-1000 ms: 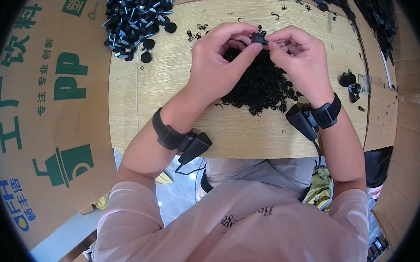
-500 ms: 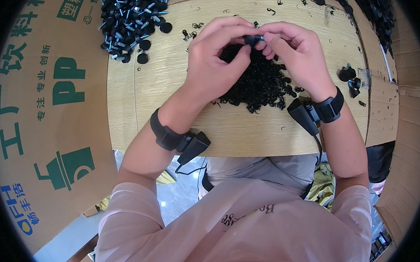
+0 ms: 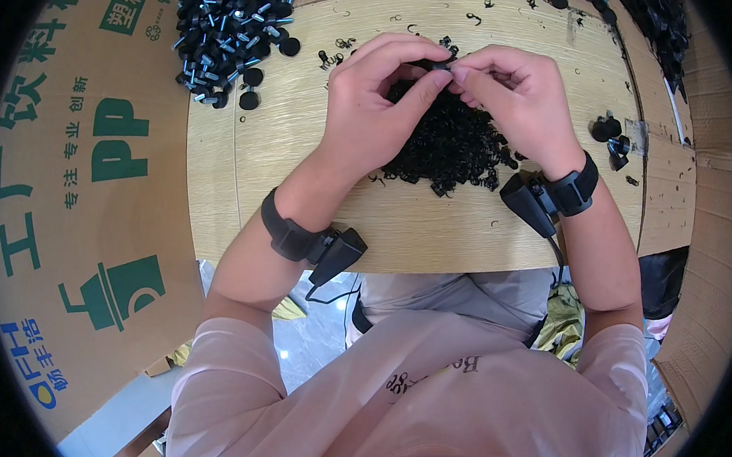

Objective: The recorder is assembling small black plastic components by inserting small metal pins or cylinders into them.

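Note:
My left hand (image 3: 381, 97) is closed on a screw-in foot (image 3: 435, 65), of which only a bit of the black round head shows between thumb and fingers. Fingertips of my right hand (image 3: 514, 91) are pinched together against its stud end, touching the left thumb. Whatever small part the right fingers hold is hidden. Beneath both hands lies a heap of small black clip-like rings (image 3: 449, 146). A pile of similar feet (image 3: 231, 35), black discs with shiny metal studs, is at the far left of the table.
The wood-grain table (image 3: 431, 240) has loose black rings (image 3: 474, 19) scattered over its far part. Several feet (image 3: 611, 138) lie at the right. Cardboard (image 3: 126, 216) walls in the left side. Black wrist straps with devices (image 3: 335, 256) and cables sit on my forearms.
My fingertips have closed in around the foot, and its stud, seen before between the hands, is now covered. My right hand has shifted slightly left and toward me.

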### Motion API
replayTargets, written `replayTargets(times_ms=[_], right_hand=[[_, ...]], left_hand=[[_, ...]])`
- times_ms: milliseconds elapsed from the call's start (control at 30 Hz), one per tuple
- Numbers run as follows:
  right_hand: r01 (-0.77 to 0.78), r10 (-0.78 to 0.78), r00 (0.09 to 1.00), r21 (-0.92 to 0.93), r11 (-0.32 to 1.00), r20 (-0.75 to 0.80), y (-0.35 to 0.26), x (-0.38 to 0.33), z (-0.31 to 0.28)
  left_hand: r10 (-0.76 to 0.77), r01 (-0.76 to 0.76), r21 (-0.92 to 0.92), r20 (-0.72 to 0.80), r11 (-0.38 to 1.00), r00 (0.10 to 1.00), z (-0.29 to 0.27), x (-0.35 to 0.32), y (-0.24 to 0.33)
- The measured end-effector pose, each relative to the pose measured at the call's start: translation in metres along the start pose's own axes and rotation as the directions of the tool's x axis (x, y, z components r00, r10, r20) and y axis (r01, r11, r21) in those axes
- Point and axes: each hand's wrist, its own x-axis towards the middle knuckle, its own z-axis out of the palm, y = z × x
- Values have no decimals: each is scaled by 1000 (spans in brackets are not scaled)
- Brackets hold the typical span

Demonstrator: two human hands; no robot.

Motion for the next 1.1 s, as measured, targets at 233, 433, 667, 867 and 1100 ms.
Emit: replayTargets(times_ms=[233, 433, 667, 867, 1100], right_hand=[[-242, 195, 967, 355, 903, 162, 2, 6, -6], [-392, 241, 916, 600, 697, 319, 2, 7, -10], [158, -91, 962, 252, 955, -256, -15, 16, -45], [348, -133, 632, 127, 929, -763, -29, -3, -193], [565, -165, 628, 299, 769, -761, -46, -66, -328]], left_hand=[[231, -252, 176, 133, 951, 964, -2, 1, -1], [233, -233, -82, -9, 969, 973, -2, 1, -4], [-7, -34, -194, -208, 980, 978, -4, 4, 3], [-133, 20, -377, -277, 926, 952, -9, 8, -4], [-185, 67, -430, -241, 900, 953, -9, 2, 7]])
